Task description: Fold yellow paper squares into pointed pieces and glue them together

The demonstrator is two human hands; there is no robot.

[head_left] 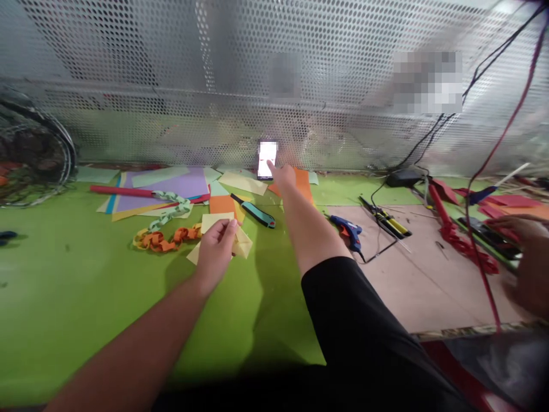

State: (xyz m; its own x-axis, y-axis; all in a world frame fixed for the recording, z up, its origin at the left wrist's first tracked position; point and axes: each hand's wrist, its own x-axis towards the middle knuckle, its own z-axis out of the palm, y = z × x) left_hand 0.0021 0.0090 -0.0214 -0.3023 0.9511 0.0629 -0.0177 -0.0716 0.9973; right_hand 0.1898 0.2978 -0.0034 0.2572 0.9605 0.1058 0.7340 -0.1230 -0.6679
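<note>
My left hand [218, 245] is closed, its thumb and fingers pinching a folded pale yellow paper [243, 246]. Behind and under it lie more pale yellow sheets. My right hand [283, 173] reaches forward, one finger stretched onto the lit screen of a phone [267, 154] that leans upright against the perforated metal panel. Left of my left hand lies a paper chain [160, 241] with orange, yellow and pale green links. A teal and black utility knife [254, 212] rests on the green table between my arms.
Coloured paper sheets [171, 183] and a red roll [122, 190] lie at the back left. A blue glue gun [349, 230] and yellow-black pliers [388, 220] lie right of my arm. Another person's hand [529, 252] is at the far right; a red cable [480, 166] hangs nearby.
</note>
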